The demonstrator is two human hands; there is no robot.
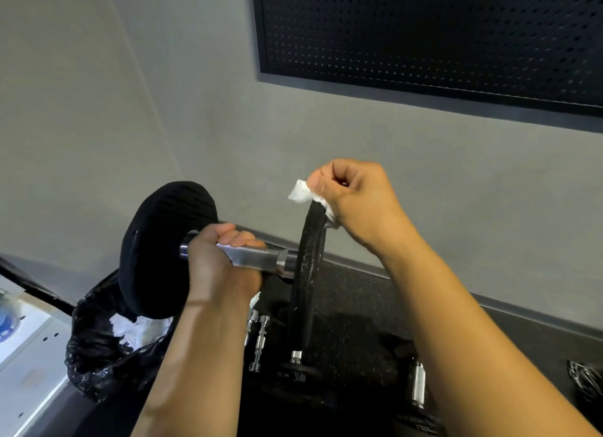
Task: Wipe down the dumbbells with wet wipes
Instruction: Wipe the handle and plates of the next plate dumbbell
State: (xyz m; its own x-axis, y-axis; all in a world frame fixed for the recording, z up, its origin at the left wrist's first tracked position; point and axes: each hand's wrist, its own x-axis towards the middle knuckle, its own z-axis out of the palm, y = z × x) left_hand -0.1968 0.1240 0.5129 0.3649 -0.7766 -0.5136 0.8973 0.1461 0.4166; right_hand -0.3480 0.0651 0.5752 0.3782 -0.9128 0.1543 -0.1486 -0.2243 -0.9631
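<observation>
I hold a dumbbell [257,257] up in front of me, with two black plates and a knurled chrome handle. My left hand [218,263] grips the handle near the left plate [156,250]. My right hand [355,201] pinches a crumpled white wet wipe [301,192] against the top rim of the right plate [308,273], whose surface looks wet and shiny.
On the dark speckled floor below lie more dumbbells [417,384] and loose chrome bars [261,342]. A black rubbish bag [107,342] with used white wipes inside stands at the lower left beside a white box [26,365]. A grey wall and a black perforated panel [424,35] are behind.
</observation>
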